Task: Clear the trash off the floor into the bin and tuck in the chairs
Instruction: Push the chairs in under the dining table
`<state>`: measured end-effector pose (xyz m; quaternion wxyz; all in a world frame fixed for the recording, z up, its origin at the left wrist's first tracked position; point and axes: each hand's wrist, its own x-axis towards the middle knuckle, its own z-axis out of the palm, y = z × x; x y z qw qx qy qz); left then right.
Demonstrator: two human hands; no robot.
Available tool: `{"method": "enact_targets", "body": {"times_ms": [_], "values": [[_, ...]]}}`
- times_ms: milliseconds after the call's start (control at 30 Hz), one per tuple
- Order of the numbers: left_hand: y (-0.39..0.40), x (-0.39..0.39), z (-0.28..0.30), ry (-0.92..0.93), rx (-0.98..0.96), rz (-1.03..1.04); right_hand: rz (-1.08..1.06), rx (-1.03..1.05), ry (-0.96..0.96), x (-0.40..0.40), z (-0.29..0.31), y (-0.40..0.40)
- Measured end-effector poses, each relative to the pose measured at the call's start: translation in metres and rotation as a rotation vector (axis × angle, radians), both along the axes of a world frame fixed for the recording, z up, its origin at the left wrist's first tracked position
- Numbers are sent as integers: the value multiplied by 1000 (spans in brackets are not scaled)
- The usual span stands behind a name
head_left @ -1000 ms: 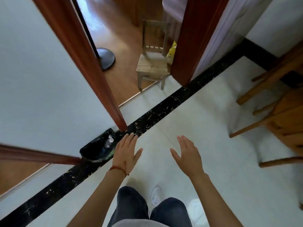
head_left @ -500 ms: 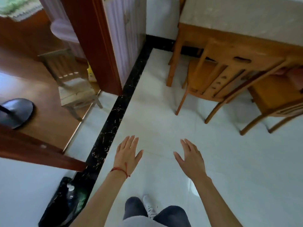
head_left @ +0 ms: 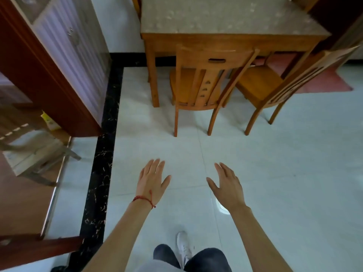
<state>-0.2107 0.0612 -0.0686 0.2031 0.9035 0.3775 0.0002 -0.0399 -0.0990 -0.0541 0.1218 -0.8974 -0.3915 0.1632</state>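
Note:
Two wooden chairs stand at a wooden table. The nearer chair faces the table's front edge, its seat partly under it. The second chair stands angled off the table's right corner, pulled out. My left hand and my right hand hover over the white floor tiles well short of the chairs, fingers straight, holding nothing. A black sliver at the bottom edge may be the bin.
A red-brown door frame and a black marble floor strip lie to the left. Beyond the doorway stands a small grey wooden chair. A reddish mat lies by the table's right side. My white shoe steps forward.
The view swung right from the doorway and the black bin toward the table and chairs. The bin slid down out of sight. Both hands stayed empty in front of me.

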Motion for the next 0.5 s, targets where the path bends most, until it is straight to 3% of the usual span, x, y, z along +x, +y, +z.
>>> {"method": "enact_targets", "body": {"times_ms": [233,500], "values": [[18,36,16,-8,22,-47,-62,49,12,27,8,9],[51,115,32,-32,68,-34,-80,124,2,110,21,41]]}}
